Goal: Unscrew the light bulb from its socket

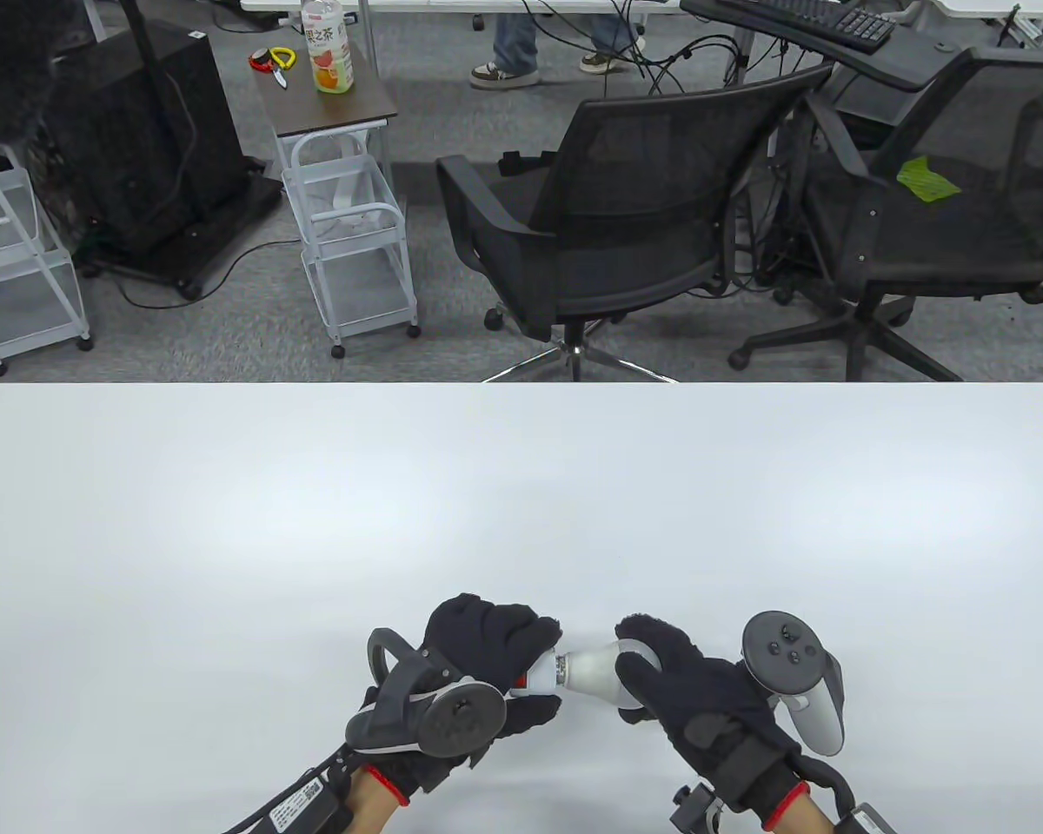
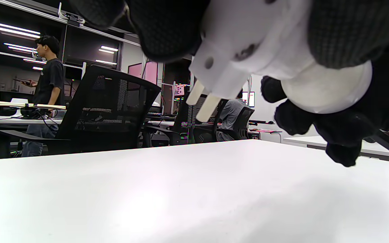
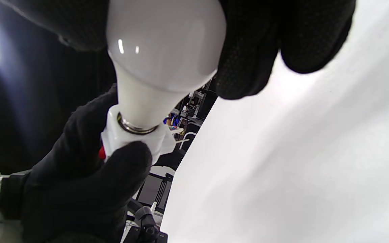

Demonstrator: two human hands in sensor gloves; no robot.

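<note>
A white table (image 1: 521, 486) fills the near half of the scene. Beyond its far edge, on grey carpet, stand two black mesh office chairs: one (image 1: 608, 217) near the middle, the other (image 1: 939, 208) to the right with a green scrap (image 1: 926, 180) on its seat. Far left, a small brown-topped side table (image 1: 330, 109) on a white wire cart carries an orange-labelled drink bottle (image 1: 328, 48) and yellow-handled pliers (image 1: 274, 61). A second white cart (image 1: 17, 261) stands at the left edge, a black cabinet (image 1: 139, 130) between them. A standing person's sneakers (image 1: 504, 74) show far off.
</note>
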